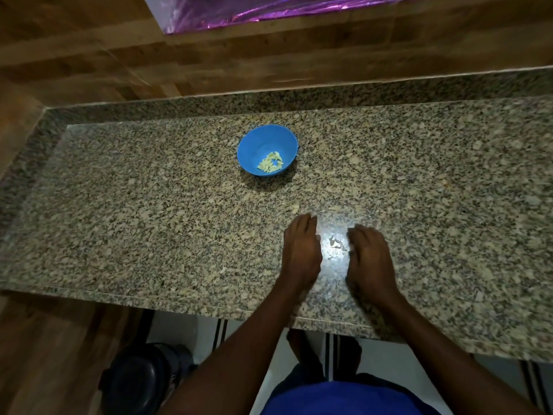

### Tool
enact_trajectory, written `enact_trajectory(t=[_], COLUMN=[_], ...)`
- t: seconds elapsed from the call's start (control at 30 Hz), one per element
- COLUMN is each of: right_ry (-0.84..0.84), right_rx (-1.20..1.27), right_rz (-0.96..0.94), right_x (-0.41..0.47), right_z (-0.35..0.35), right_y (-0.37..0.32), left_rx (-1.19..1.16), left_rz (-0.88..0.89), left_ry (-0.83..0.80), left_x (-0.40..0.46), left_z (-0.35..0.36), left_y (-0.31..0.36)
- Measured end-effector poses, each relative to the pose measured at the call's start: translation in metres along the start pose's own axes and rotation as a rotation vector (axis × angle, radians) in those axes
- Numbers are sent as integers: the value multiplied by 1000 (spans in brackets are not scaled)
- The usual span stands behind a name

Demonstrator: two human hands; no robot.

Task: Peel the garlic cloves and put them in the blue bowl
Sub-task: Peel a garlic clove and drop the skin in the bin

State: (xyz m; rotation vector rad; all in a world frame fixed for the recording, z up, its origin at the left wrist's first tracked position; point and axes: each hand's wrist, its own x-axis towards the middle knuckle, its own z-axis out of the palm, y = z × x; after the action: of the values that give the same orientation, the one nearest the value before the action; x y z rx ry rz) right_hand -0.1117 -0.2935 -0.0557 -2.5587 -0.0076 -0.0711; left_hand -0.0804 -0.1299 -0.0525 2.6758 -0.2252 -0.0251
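Hands (pixel 302 250) (pixel 369 259) resting flat on a granite counter (pixel 149 205), apart, holding nothing.
Head view: fingers straight, bits of garlic skin (pixel 336 243) lie between them. Farther back, well apart from both hands, a blue bowl (pixel 260 142) holds peeled cloves (pixel 270 163).

A speckled granite counter (pixel 149 205) fills the view. Behind it rises a wood-panelled wall (pixel 89 64) with shiny purple foil (pixel 239 10) above. Below the counter's near edge sits a dark round container (pixel 143 381) on the floor.
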Motion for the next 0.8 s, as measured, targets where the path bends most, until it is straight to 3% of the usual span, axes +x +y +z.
enact_trajectory(t=[0.1,0.2,0.3,0.37,0.4,0.53,0.63,0.7,0.8], right_ry=[39,-66,-78,-7,31,109,93,54,-61], right_rx=[-75,-62,61,142,174,324,479,787,1147], right_rz=[79,-27,-81,21,90,328,518,691,884], right_x=[-2,-15,-15,-9,-5,6,12,17,19], right_z=[-2,7,10,4,0,-11,-16,-18,-26], right_y=[11,2,-7,-10,-11,-12,-3,1,0], left_rx=[19,-6,-189,-181,-146,-32,-39,-151,-529], left_rz=[54,184,64,-116,-154,-172,-150,-193,-359], left_ry=[-118,-176,112,318,317,15,43,82,56], left_x=[-17,-33,-27,-5,9,48,41,28,2], left_z=[10,9,-14,-37,-45,-53,-48,-43,-38], left_y=[3,7,4,-5,-10,-26,-33,-35,-18])
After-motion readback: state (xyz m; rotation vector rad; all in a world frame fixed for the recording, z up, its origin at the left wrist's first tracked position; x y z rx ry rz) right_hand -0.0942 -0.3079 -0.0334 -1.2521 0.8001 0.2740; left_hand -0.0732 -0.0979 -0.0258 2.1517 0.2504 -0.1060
